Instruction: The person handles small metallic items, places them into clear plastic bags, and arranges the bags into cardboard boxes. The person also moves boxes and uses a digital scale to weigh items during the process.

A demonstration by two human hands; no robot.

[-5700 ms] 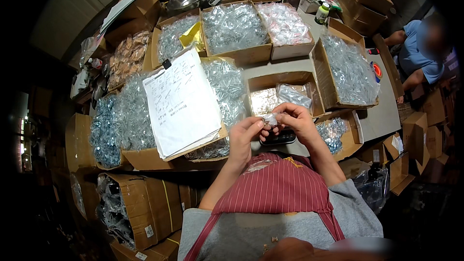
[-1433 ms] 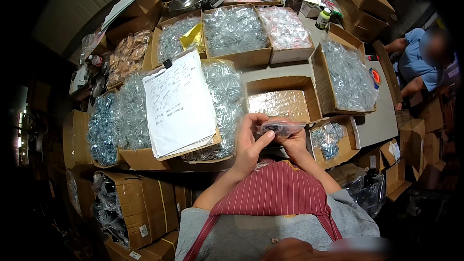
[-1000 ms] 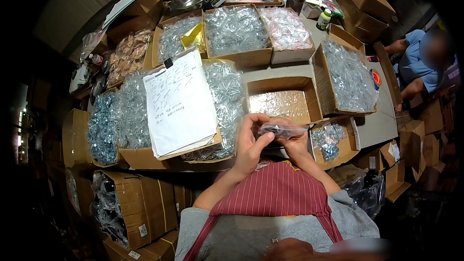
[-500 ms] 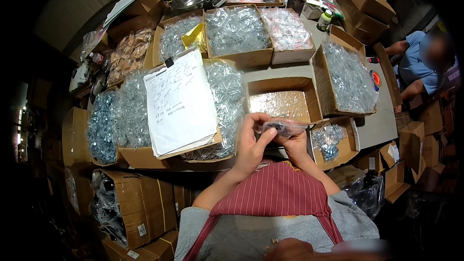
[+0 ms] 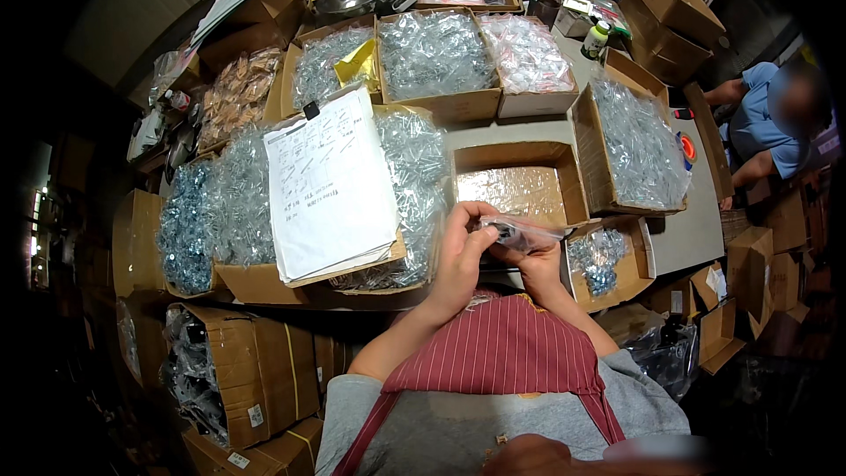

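Both my hands are together in front of my apron, around a small clear plastic zip bag [image 5: 536, 231] with dark pieces in its left end. My left hand [image 5: 463, 242] pinches that end between thumb and fingers. Under the bag's right part, my right hand [image 5: 536, 264] grips it from below, its fingertips mostly hidden. Just beyond lies an open cardboard box [image 5: 520, 155] with a shiny taped bottom. To the right of my right hand stands a shallow carton [image 5: 641, 251] holding small bagged metal hardware.
Boxes of bagged metal parts [image 5: 432, 53] line the table's far side and left. A clipboard with papers [image 5: 322, 185] rests on the left ones. Another full box [image 5: 639, 145] stands right. A person in blue [image 5: 767, 115] sits at far right. Cartons [image 5: 256, 370] are stacked lower left.
My left thumb has drawn back slightly to the left along the bag, showing more of the dark pieces. The bag stays in both hands, and the view has shifted slightly.
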